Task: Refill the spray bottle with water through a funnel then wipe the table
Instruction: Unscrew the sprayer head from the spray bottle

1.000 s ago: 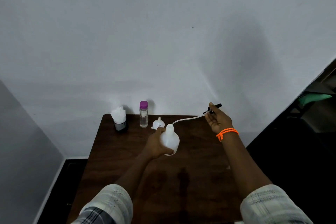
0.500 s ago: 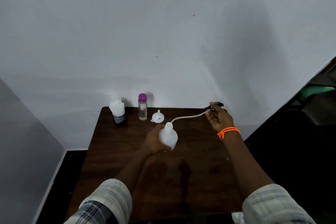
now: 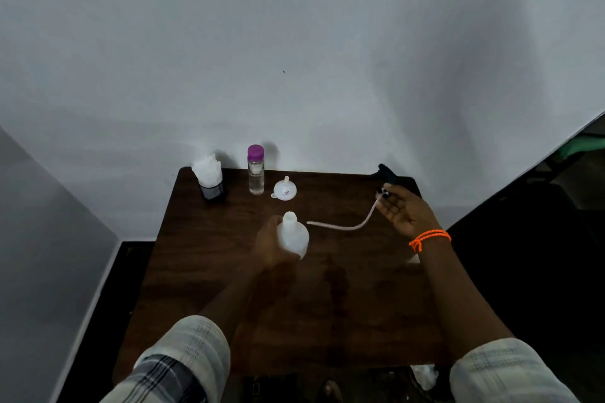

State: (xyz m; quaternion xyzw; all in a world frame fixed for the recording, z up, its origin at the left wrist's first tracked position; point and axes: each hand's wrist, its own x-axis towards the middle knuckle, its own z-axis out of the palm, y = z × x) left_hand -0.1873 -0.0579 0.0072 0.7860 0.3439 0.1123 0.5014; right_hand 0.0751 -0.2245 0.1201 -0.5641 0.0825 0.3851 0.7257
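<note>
A: What has changed in the last second?

B: The thin white dip tube (image 3: 347,222) has come fully out of the white plastic spray bottle (image 3: 293,236). A moment ago its tip was still in the neck; now its free end hangs in the air just right of it.

A: And the hands?

B: The left hand (image 3: 269,247) grips the bottle's body, upright over the middle of the dark brown wooden table (image 3: 196,271). The right hand (image 3: 400,209) pinches the black spray head (image 3: 386,175) where the tube joins, carrying it toward the far right corner.

A: So the neck is open?

B: It looks so. I'd judge the next step is to set the head down and fetch the small white funnel (image 3: 285,189), lying mouth-down beside the clear purple-capped water bottle (image 3: 255,170) at the back.

A: Anything for wiping?

B: White tissues in a dark holder (image 3: 209,178), back left.
</note>
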